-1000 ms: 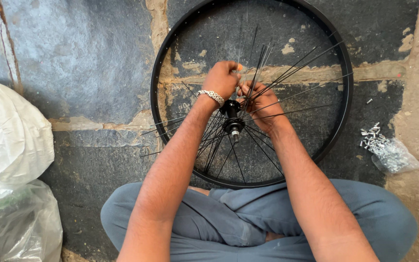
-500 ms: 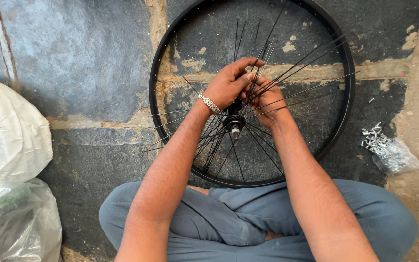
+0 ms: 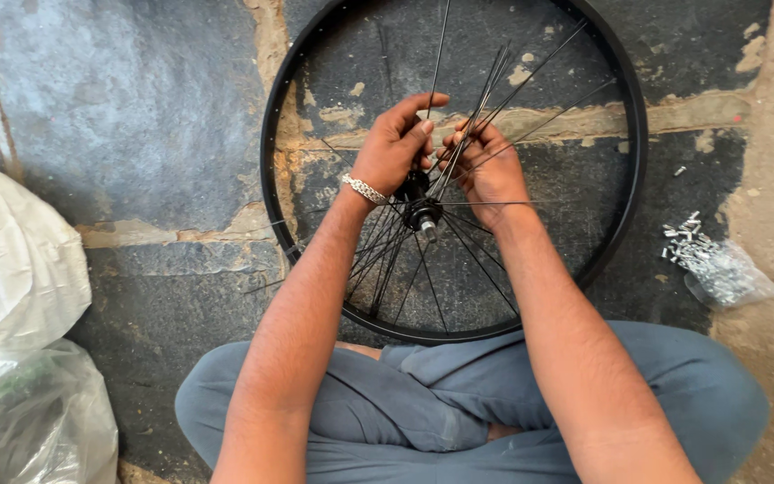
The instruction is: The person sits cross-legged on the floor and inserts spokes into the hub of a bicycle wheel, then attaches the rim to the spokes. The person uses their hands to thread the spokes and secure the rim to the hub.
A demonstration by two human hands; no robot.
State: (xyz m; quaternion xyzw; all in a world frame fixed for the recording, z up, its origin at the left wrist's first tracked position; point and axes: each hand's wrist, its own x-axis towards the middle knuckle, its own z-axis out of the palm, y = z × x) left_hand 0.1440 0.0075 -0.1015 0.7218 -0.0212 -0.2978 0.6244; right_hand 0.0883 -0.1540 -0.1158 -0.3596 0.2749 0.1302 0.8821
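Since a sec ago both hands have come up off the hub point(image 3: 423, 213) and now work just above it: left hand point(image 3: 398, 143), w/ a metal bracelet point(image 3: 365, 189) at the wrist, has opened from a near fist and its fingers pinch at the loose spokes point(image 3: 485, 99); right hand point(image 3: 485, 166) is curled round the same bundle, gripping several thin black spokes that fan up and to the right. The fan looks more spread than 0.5 s back, so the sorting of single spokes out of the bunch seems under way, prob. not far along: lower spokes already run from hub to rim point(image 3: 624, 197), upper ones hang free. The black rim lies flat on the patched stone floor point(image 3: 136, 116), its near edge touching the person's crossed legs point(image 3: 405, 421), its top cut off by the frame. Room: open floor left of the rim; white plastic bags point(image 3: 11, 287) well apart at far left; a clear bag of small silver nipples point(image 3: 709, 260) near the rim's right side, a few spilled beside it.
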